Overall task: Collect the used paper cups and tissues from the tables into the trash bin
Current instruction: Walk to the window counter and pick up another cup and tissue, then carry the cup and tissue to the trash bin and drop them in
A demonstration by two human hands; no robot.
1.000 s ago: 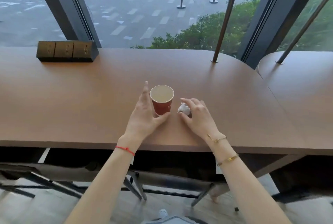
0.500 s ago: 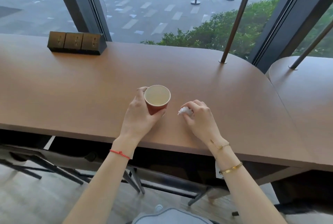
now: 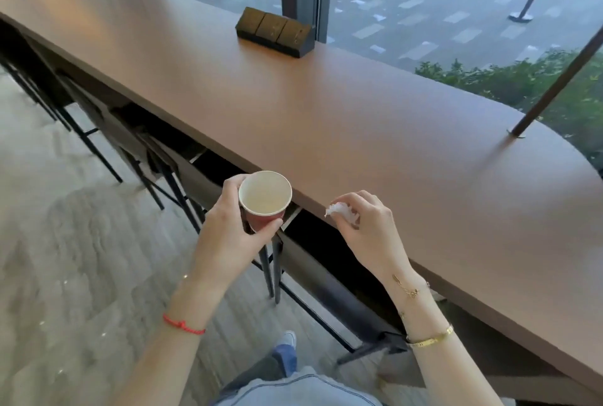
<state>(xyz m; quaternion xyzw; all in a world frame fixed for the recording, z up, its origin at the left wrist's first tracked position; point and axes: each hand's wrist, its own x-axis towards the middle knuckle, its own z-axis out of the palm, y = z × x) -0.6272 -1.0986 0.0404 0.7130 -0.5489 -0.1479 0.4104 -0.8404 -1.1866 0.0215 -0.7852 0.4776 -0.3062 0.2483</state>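
Note:
My left hand [image 3: 228, 236] grips a red paper cup [image 3: 265, 200] with a pale, empty-looking inside, held upright in the air just off the front edge of the long brown table [image 3: 359, 131]. My right hand [image 3: 368, 229] pinches a crumpled white tissue [image 3: 341, 211] between its fingertips, over the table's front edge. Both hands are lifted off the tabletop. No trash bin is in view.
A dark block of three power sockets [image 3: 275, 31] sits at the table's far edge by the window. Black-legged stools [image 3: 156, 157] are tucked under the table on the left. A slanted metal post [image 3: 548, 85] meets the tabletop at the right. Grey floor [image 3: 65, 226] spreads to the left.
Both hands have lifted the cup and the tissue off the tabletop and drawn them back past its front edge. The view has swung to the left along the table.

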